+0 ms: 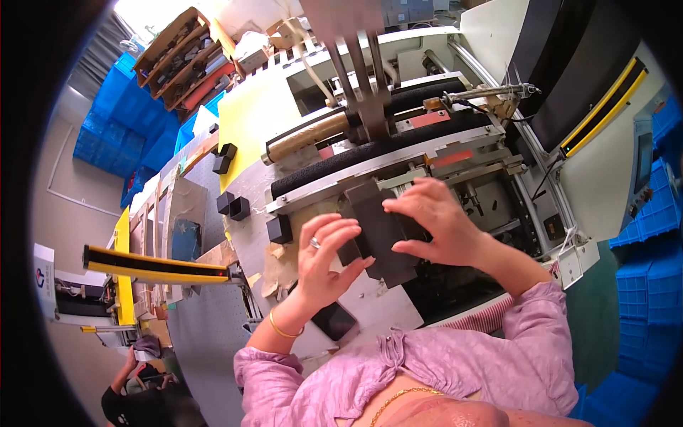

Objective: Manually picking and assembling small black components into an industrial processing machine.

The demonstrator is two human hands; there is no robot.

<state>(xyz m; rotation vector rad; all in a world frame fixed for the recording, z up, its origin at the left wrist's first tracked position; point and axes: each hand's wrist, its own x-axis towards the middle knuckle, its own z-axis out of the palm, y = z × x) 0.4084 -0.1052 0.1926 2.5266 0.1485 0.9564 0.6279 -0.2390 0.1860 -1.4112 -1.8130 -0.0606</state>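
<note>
A dark grey, stiff-looking sheet with flaps (382, 238) lies on the machine in front of me, its outline partly covered by my hands. At its left edge is my left hand (324, 257), fingers curved and thumb spread away from them. My right hand (442, 224) hovers over the sheet's right side, its thumb and fingers also apart. Neither hand visibly grips the sheet; whether the fingertips touch it, I cannot tell. Small black boxes stand to the left, one (279, 229) close to my left hand and another (239, 208) farther off.
The machine's black roller (384, 158) and a blurred vertical metal part (366, 92) lie beyond my hands. A yellow-black bar (156, 265) juts in at left. A dark phone-like slab (334, 320) rests near my left forearm. Blue crates (644, 285) are stacked at right. Another person (153, 398) sits lower left.
</note>
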